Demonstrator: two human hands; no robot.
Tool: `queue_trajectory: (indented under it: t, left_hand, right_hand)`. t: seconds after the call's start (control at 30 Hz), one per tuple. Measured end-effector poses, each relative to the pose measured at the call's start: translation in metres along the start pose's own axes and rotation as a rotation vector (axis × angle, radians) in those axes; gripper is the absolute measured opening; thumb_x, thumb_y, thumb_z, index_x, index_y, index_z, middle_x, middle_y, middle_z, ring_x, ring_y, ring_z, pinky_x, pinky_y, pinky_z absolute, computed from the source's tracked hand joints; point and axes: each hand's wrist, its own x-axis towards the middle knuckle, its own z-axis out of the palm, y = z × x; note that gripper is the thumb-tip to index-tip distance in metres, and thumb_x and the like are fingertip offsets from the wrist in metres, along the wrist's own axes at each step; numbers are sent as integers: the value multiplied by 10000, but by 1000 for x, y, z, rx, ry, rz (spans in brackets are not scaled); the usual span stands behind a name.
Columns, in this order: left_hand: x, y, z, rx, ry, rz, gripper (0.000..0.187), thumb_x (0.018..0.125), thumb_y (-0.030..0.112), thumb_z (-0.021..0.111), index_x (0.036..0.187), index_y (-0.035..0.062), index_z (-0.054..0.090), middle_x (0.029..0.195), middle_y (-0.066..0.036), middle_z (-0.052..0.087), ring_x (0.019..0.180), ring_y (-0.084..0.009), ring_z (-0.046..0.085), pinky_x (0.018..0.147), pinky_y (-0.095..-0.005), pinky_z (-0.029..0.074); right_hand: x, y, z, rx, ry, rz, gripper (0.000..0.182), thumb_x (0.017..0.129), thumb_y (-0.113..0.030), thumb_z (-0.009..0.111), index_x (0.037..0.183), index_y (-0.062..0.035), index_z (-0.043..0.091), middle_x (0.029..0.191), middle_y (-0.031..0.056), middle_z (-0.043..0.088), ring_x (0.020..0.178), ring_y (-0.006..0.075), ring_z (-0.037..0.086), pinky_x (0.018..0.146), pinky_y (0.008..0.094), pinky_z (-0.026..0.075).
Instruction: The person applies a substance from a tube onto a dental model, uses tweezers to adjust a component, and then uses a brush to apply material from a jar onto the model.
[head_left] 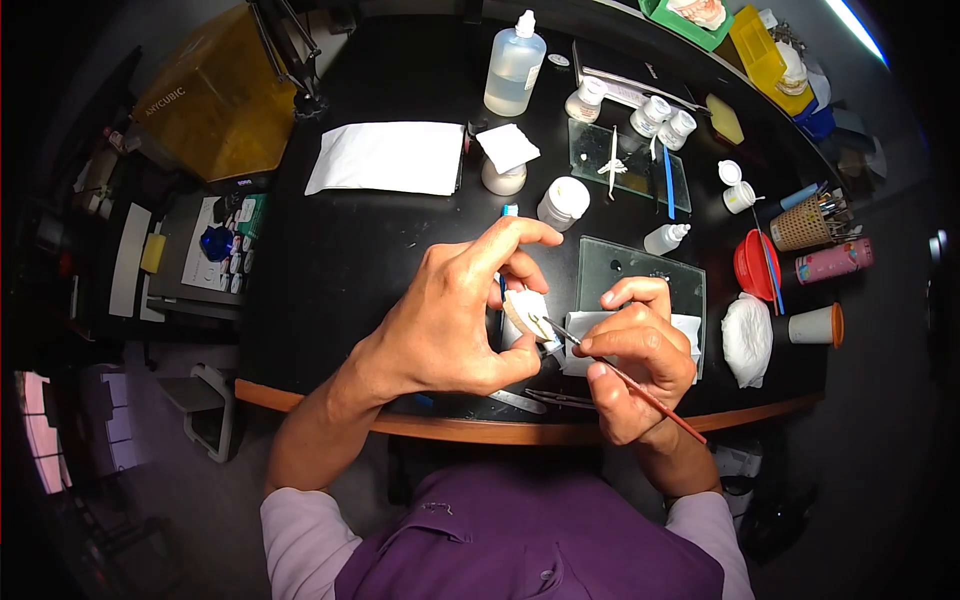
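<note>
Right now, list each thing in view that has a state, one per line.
left hand: pinching a small cast piece
right hand: holding a thin brush, tip at the cast piece
squeeze bottle: upright, capped
white jar: upright, lid on
orange-rimmed cup: lying on its side
paper sheet: flat on the table

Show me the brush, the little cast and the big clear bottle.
brush (640,390), head view, on its reddish handle below the right hand.
cast (527,310), head view, on its pale face between the left fingers.
bottle (514,72), head view, on its clear body.
</note>
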Motion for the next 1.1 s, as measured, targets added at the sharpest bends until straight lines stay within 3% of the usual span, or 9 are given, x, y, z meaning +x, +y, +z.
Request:
queue_trajectory:
  t: [1.1]
  left_hand:
    - [0, 2, -2, 13, -11, 11, 743, 645, 30, 770, 1358, 1, 561, 946, -115, 771, 847, -160, 759, 758, -266, 563]
  right_hand:
    - [0, -2, -3, -34, -9, -14, 227, 595, -41, 647, 806, -53, 731, 714, 52, 681, 817, 269, 590, 835, 389, 487]
